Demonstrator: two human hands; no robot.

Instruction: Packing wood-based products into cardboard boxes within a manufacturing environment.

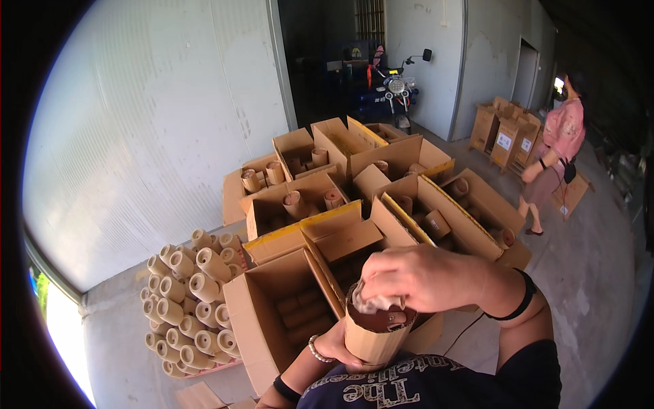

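Close to my body, my left hand (pixel 335 343) is wrapped round the side of a cylindrical pot (pixel 379 339) sheathed in corrugated cardboard. Its open top faces up and shows a reddish-brown inside with a small light piece in it. My right hand (pixel 424 278) pinches a crumpled whitish wad (pixel 377 303) at the far side of the pot's mouth; whether it is cloth or paper I cannot tell. Just beyond the left hand stands an open cardboard box (pixel 255 334) with brown cylinders lying in it.
More open boxes (pixel 334 223) spread ahead, several holding cardboard-wrapped pots (pixel 294 204). Pale bare pots (pixel 204 286) are stacked on the left. A motorcycle (pixel 398 88) stands by the doorway. At the right a person in pink (pixel 565 129) stands near cartons (pixel 505 138).
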